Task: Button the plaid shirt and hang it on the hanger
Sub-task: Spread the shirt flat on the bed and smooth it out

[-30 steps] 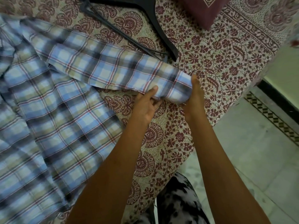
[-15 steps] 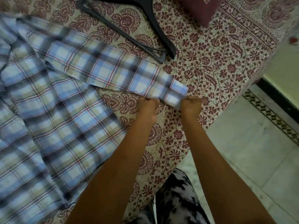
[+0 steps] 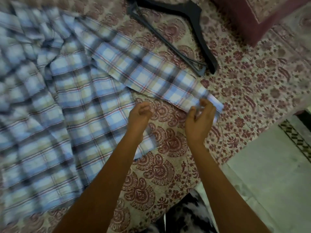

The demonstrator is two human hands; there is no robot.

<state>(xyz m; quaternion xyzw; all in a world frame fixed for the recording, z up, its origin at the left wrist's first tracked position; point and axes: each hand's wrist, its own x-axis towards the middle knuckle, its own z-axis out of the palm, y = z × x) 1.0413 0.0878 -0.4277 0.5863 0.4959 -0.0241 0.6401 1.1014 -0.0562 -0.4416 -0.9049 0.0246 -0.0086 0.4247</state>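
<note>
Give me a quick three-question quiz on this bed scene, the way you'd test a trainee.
1. True or false: the plaid shirt already hangs on the black hanger.
2. Fill in: the left hand hovers over the printed bedsheet, holding ____.
3. Which part of the shirt is the right hand at? A) collar B) sleeve cuff C) bottom hem

Key: 1 false, the hanger lies flat on the bedsheet beyond the sleeve; 2 nothing; 3 B.
</note>
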